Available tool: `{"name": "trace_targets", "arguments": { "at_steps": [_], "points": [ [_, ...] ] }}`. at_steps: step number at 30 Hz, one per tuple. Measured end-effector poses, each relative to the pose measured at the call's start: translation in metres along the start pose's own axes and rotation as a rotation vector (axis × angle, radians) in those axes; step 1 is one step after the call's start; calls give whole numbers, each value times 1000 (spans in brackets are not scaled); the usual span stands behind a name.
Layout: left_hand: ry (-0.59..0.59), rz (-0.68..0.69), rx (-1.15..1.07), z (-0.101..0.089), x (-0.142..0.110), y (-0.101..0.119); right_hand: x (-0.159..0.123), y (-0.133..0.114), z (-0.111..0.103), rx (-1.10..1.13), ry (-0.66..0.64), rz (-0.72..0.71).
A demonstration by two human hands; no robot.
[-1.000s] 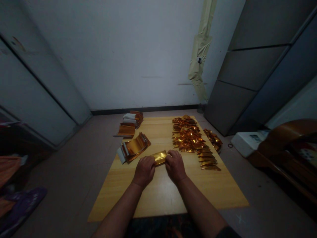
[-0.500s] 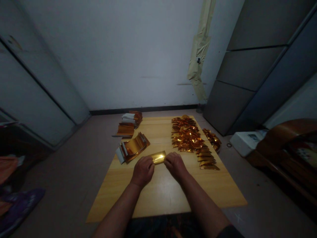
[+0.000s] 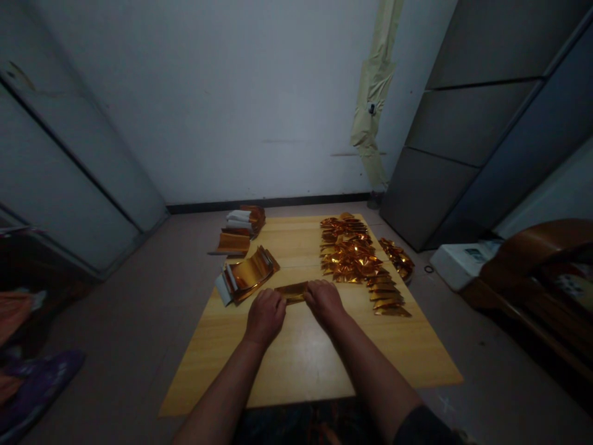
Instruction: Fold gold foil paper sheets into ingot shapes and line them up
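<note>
"Where do your hands stand, and where's the foil?"

"Your left hand (image 3: 265,317) and right hand (image 3: 323,302) are close together but not touching, both gripping the gold foil strip (image 3: 291,292), one at each end. It's lying crosswise just above the yellow wooden board (image 3: 301,364), and your knuckles hide its ends."

"What could go wrong from here?"

"I'd say uneven pull is the main risk: it could crease or tear the thin foil. If your left hand drifts outward, it could catch the curled foil stack (image 3: 248,275) just beside it. Your right hand could likewise nudge the row of folded foil pieces (image 3: 386,303)."

"And farther out?"

"The loose gold foil heap (image 3: 347,253) could slide into that row if bumped. Beyond the curled stack sits the far foil bundle (image 3: 234,243), near the board's far edge, so a careless reach could push it off."
</note>
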State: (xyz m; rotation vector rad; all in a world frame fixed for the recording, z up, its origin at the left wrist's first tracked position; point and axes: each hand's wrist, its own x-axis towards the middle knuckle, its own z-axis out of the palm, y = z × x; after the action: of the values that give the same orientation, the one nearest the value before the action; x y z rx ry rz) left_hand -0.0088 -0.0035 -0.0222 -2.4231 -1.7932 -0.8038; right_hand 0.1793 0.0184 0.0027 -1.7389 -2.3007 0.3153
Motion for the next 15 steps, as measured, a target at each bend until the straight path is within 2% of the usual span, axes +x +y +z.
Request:
{"name": "trace_targets", "arguments": {
  "at_steps": [15],
  "points": [
    [-105,-145,104,-3,4,3,6,-12,-8,-70,-46,75]
  ]
}}
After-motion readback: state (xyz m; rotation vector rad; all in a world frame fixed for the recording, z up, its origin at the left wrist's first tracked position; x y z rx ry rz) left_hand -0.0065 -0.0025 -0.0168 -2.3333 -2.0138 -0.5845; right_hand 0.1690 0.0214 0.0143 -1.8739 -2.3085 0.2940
